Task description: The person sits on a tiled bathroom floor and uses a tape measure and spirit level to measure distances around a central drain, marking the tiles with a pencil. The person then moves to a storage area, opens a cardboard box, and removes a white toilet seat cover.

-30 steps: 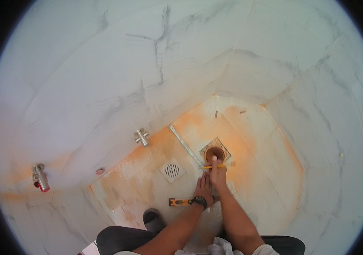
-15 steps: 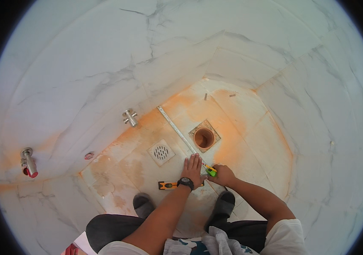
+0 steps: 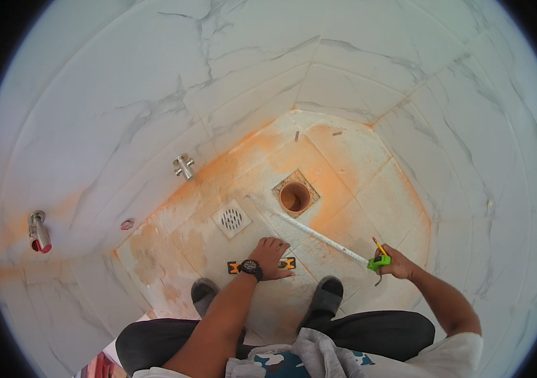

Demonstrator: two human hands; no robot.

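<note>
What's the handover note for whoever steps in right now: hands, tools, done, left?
Left hand: flat on the small orange-and-black level lying on the floor tiles, in front of the shoes.
Right hand: fingers closed on the green tape measure, with a pencil.
Tape blade is pulled out across the floor, past the open round drain pipe toward the square grated drain.
Done: tape extended. Left: no pencil mark visible on the tiles yet.

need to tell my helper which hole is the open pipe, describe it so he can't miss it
On the orange-stained floor, look beyond the extended tape measure to the square recess. The open pipe is a round orange-brown hole inside it, uncovered, unlike the square grated drain to its left.
</note>
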